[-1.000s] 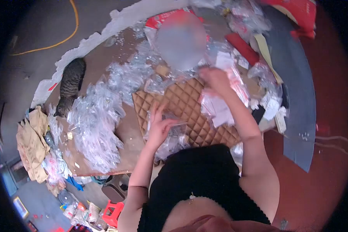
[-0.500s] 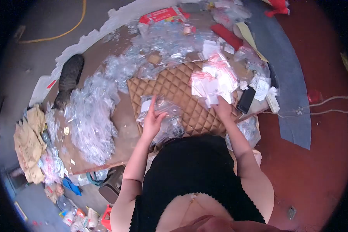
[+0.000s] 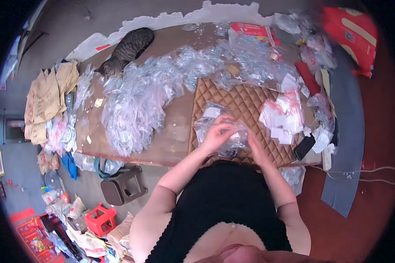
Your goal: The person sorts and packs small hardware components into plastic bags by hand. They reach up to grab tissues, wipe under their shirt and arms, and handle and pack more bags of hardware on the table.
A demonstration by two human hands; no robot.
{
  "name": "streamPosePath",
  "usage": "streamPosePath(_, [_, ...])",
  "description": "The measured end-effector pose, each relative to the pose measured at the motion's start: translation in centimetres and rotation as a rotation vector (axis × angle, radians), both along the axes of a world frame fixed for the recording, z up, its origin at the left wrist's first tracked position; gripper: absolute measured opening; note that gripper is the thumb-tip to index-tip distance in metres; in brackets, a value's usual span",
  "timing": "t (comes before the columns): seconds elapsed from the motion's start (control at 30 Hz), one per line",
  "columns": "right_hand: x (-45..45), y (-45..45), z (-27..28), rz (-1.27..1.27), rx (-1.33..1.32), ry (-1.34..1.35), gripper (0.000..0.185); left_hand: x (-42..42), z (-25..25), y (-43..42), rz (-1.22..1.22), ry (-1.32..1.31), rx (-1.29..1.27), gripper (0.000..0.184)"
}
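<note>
My left hand [image 3: 219, 135] is closed in a pinch on a clear plastic bag [image 3: 238, 136], just in front of my body. At the bag's right edge is my right hand [image 3: 258, 150], its fingers close together and closed on the film; the thumb is mostly hidden. Beneath both hands more clear bags, one with a white label [image 3: 212, 112], lie on a brown quilted mat [image 3: 237, 97]. To the right of my hands, a pile of white slips and red-edged small bags [image 3: 281, 115] rests on the mat.
Heaped clear packets [image 3: 138, 109] cover much of the table [image 3: 177, 131]. A tabby cat [image 3: 131, 47] lies at the far edge. A black phone [image 3: 304, 148] is at the right, near a red roll [image 3: 307, 79]. Stools [image 3: 114, 189] stand below the left front edge.
My right hand has left the white slips and come over to the plastic bag. My left hand, open before, now pinches the bag. The view has swung to the left.
</note>
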State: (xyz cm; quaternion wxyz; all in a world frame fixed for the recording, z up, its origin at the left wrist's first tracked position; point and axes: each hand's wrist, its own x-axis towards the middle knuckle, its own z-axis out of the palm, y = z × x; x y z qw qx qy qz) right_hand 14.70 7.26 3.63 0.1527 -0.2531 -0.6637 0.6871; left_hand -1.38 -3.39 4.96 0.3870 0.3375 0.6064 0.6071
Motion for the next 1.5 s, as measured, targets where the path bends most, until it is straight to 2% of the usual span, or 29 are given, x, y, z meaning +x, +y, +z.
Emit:
streamPosePath(0.03, [-0.9,-0.7,0.2,-0.049,-0.119,0.048,0.04,-0.5,0.0,-0.1,0.038,0.128,0.047,0.013])
streamPosePath(0.07, [-1.3,-1.1,0.7,0.02,0.048,-0.032,0.043,-0.8,-0.4,-0.5,0.048,0.125,0.047,0.013])
streamPosePath(0.1, [-1.9,-1.5,1.6,0.085,0.219,-0.112,0.046,-1.0,-1.0,-0.8,0.048,0.282,-0.031,0.013])
streamPosePath(0.13, [-2.4,-1.9,1.0,-0.003,0.21,-0.162,0.047,-1.3,-1.5,-0.8,0.046,0.438,-0.108,0.013])
streamPosePath(0.17, [-2.6,-1.8,-0.3,-0.004,0.216,-0.166,0.047,-1.6,-2.1,-0.7,0.046,0.434,-0.101,0.013])
streamPosePath(0.23, [-3.3,-1.2,-1.2,-0.052,-0.251,-0.096,0.05,-2.4,-2.5,-0.2,0.024,0.528,-0.111,0.012])
streamPosePath(0.27, [-2.9,-0.5,-1.3,-0.054,-0.248,-0.102,0.05,-3.3,-2.9,0.4,0.023,0.521,-0.108,0.012])
streamPosePath(0.33, [-2.7,0.9,2.2,-0.2,-0.453,-0.259,0.038,-6.5,-3.0,2.5,0.026,0.15,-0.019,0.017])
streamPosePath(0.37, [-1.8,1.8,1.7,-0.204,-0.453,-0.27,0.038,-9.0,-2.6,3.5,0.006,0.362,-0.123,0.021])
streamPosePath(0.4, [-0.3,3.0,0.9,-0.239,-0.513,-0.159,0.037,-12.1,-2.4,4.7,-0.016,0.575,-0.226,0.026])
streamPosePath(0.43, [0.8,3.8,0.5,-0.272,-0.57,-0.045,0.036,-15.2,-4.3,6.6,-0.024,0.795,-0.381,0.028])
streamPosePath(0.47, [1.6,4.2,0.4,-0.277,-0.566,-0.05,0.036,-18.1,-6.7,8.4,-0.034,1.016,-0.536,0.031])
streamPosePath(0.53, [2.8,4.3,0.4,-0.365,-0.687,0.019,0.037,-21.9,-9.0,10.8,0.279,1.564,-0.223,0.023])
streamPosePath(0.6, [3.5,3.9,0.1,-0.36,-0.67,-0.042,0.036,-26.7,-12.1,12.7,0.237,1.695,-0.148,0.023])
streamPosePath(0.63, [3.9,3.7,-0.1,-0.347,-0.656,-0.102,0.035,-27.5,-10.9,13.0,0.232,1.692,-0.141,0.023])
streamPosePath(0.7, [4.4,2.9,-0.9,-0.394,-0.661,-0.095,0.036,-29.1,-8.2,13.5,-0.338,1.693,-0.845,0.03])
streamPosePath(0.73, [4.5,2.6,-1.3,-0.431,-0.667,-0.088,0.037,-29.4,-7.4,13.3,-0.337,1.694,-0.843,0.03])
streamPosePath(0.83, [4.4,2.8,-0.9,-0.5,-0.706,-0.083,0.038,-28.8,-5.9,11.1,-0.292,1.667,-0.792,0.028])
streamPosePath(0.9, [4.2,3.1,-0.8,-0.53,-0.738,-0.083,0.038,-27.2,-5.3,8.3,-0.008,1.519,-0.46,0.011])
streamPosePath(1.03, [3.2,3.9,0.0,-0.433,-0.675,-0.17,0.04,-23.4,2.3,4.1,-0.01,1.426,-0.31,0.012])
streamPosePath(1.1, [2.7,4.1,0.4,-0.384,-0.641,-0.2,0.039,-20.7,7.2,2.3,-0.213,1.432,-0.213,0.018])
streamPosePath(1.13, [2.7,4.2,0.0,-0.318,-0.633,-0.181,0.039,-19.2,9.3,1.5,-0.217,1.434,-0.199,0.018])
streamPosePath(1.2, [2.8,4.1,-0.3,-0.271,-0.63,-0.17,0.039,-16.2,12.0,-0.1,-0.113,1.603,0.119,0.016])
streamPosePath(1.33, [3.2,3.6,0.5,-0.321,-0.603,-0.135,0.039,-12.1,12.0,-1.9,0.075,1.752,0.299,0.017])
streamPosePath(1.43, [4.6,3.7,-0.9,-0.302,-0.582,-0.099,0.038,-9.7,4.6,-4.0,0.045,1.718,0.163,0.015])
streamPosePath(1.5, [5.5,3.8,-1.7,-0.347,-0.523,-0.214,0.035,-7.1,0.5,-5.3,-0.172,1.559,-0.132,0.014])
